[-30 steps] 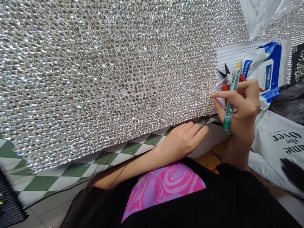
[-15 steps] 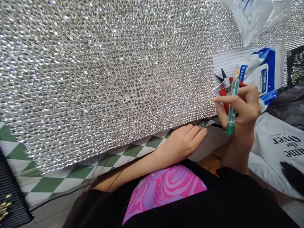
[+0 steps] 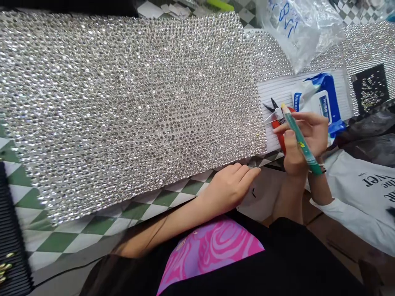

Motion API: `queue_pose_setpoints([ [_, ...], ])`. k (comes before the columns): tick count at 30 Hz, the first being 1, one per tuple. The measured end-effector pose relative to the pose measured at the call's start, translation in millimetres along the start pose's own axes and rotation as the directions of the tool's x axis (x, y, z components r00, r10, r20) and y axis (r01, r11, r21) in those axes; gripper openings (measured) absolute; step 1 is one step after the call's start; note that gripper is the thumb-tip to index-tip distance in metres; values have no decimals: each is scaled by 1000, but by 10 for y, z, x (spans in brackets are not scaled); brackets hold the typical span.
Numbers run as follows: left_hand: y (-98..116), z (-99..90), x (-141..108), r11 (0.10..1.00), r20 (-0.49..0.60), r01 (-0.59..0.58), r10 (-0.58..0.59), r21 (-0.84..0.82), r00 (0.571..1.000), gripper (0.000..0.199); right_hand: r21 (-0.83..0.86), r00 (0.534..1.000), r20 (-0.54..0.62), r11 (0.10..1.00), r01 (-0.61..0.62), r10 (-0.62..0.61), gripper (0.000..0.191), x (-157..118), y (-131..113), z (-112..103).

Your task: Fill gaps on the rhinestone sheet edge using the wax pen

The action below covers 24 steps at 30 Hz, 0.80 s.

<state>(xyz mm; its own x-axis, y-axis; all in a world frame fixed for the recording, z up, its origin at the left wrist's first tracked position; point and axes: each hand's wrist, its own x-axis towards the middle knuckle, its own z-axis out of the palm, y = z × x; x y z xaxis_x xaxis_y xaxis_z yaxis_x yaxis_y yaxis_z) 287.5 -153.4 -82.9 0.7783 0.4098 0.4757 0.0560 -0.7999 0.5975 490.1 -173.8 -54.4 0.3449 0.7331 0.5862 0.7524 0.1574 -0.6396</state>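
A large sheet of silver rhinestones (image 3: 138,102) lies in front of me. My left hand (image 3: 231,183) rests at its near edge, fingers loosely stretched to the right, thumb hidden. By the sheet's right corner, my right hand (image 3: 294,156) is closed on a green pencil (image 3: 300,137), which slants with its yellow tip up. Close behind, another person's hand (image 3: 313,127) overlaps mine, with a bracelet at its wrist; I cannot tell whether it touches the pencil. Red-handled pliers (image 3: 279,135) lie beside these hands, partly covered. A small yellowish speck (image 3: 258,135) sits on the sheet.
A blue and white wipes packet (image 3: 327,102) lies on white lined backing (image 3: 277,88). Behind it are a clear plastic bag (image 3: 299,37) and a black card with small stones (image 3: 370,88). A white printed bag (image 3: 361,176) is at right, a black ribbed tray (image 3: 12,230) at left.
My right hand has drawn back from the sheet's corner, and the pencil has tilted over. A wrist with a bracelet now shows behind it. The left hand stays put; the view has shifted.
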Motion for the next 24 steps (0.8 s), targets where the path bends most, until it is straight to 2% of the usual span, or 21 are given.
queue_pose_setpoints([
  [3, 1, 5, 14, 1000, 1, 2, -2, 29, 1000, 25, 42, 997, -75, 999, 20, -17, 17, -10, 64, 128],
  [7, 4, -10, 28, 999, 23, 24, -25, 26, 999, 24, 105, 981, -182, 990, 93, -73, 16, -44, 141, 286],
  [13, 11, -22, 45, 998, 67, 37, -40, 48, 997, 26, 49, 895, -394, 967, 250, -212, 9, -46, 154, 341],
  [18, 15, -28, 49, 998, 77, 60, -62, 26, 995, 24, -45, 898, -377, 973, 228, -228, 18, -92, 173, 302],
  [24, 12, -37, 48, 997, 85, 77, -77, 1, 993, 25, 5, 924, -323, 976, 218, -205, 22, -133, 174, 282],
])
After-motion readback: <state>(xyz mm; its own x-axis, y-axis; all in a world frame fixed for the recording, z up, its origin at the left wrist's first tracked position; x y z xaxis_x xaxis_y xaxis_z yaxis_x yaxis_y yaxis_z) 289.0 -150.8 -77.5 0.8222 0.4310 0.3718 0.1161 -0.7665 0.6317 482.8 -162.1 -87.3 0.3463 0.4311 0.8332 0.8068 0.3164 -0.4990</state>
